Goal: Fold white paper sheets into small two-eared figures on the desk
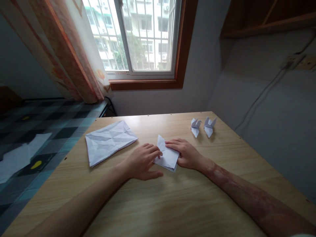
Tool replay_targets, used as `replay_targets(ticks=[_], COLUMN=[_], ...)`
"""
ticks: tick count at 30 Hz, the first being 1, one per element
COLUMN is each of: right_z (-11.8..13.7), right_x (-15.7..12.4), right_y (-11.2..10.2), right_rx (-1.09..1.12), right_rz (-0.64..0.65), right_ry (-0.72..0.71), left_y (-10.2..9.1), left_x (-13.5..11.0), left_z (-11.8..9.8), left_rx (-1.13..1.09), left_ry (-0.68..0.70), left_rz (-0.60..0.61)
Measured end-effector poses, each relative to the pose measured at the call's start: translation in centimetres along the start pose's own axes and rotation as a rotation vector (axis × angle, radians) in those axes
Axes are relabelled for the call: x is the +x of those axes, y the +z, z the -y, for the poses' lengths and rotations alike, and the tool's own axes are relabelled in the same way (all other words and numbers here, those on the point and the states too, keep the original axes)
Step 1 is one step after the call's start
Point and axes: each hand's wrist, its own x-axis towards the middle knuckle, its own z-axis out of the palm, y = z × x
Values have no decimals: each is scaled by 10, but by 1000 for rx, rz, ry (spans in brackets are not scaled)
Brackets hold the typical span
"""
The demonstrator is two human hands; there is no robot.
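A small folded piece of white paper (167,155) lies on the wooden table (172,197) between my hands. My left hand (142,162) rests palm down at its left edge, fingertips pressing on the paper, fingers close together. My right hand (186,153) lies over the paper's right side, fingers stretched flat along its upper edge. One corner of the paper sticks up between the two hands.
A creased, unfolded white sheet (108,141) lies to the left. Two finished folded paper figures (202,126) stand at the far right. A bed with a checked cover (37,138) is beside the table's left edge; a wall bounds the right.
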Motion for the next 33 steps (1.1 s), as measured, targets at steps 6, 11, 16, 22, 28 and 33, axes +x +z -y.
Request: replay_targets(ticks=[6,11,16,22,28,33], right_z=[0,1,1,2,-6,-6], right_x=[0,-1,0,-3,-3,0], right_y=[-3,-3,-3,4,8,1], right_rx=[16,1,-19,-101,-81,5], right_rz=[126,151,36,-284,-368,-242], right_ry=[4,32,-11,123,293,177], left_y=[1,3,2,0,4,5], left_x=[-1,-5,-4,2,1,0], left_z=[6,17,14,4,7,11], left_rx=[-59,-60,58,217,210,80], left_ry=[-88,-148,-143,-193,-173,-118], left_rz=[-46,-36,-13,1,-14,-46])
